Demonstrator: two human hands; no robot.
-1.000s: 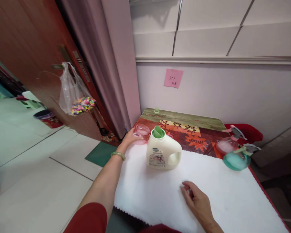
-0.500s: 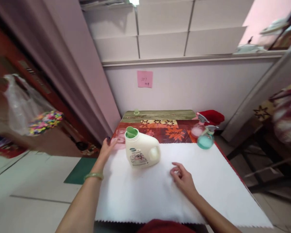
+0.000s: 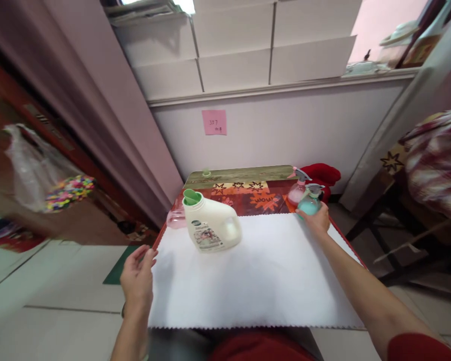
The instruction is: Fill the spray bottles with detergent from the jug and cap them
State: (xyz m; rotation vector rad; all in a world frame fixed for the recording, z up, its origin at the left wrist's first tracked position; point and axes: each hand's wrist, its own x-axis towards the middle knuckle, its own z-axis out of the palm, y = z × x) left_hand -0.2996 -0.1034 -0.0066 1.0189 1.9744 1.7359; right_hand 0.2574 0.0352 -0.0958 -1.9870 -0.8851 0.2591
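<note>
At the back right of the table, my right hand point(image 3: 320, 220) closes round the lower body of a spray bottle point(image 3: 309, 204) with turquoise liquid. A second spray bottle point(image 3: 296, 193), holding pink liquid, stands just behind it. My left hand point(image 3: 138, 273) hovers by the table's left edge, fingers loosely bent and apart, with nothing in it. A cream detergent jug point(image 3: 212, 225) stands upright left of centre, its green spout uncapped. Partly hidden behind the jug is a see-through pink container point(image 3: 176, 218).
A white cloth point(image 3: 255, 281) with a zigzag edge covers the front of the table. A small green cap point(image 3: 206, 173) sits at the back left. Behind the spray bottles lies a red soft item point(image 3: 321, 175). A plastic bag point(image 3: 33, 170) hangs at left.
My right hand has gone from mid-table to the turquoise spray bottle and taken hold of it. My left hand has drawn back from beside the pink container towards me.
</note>
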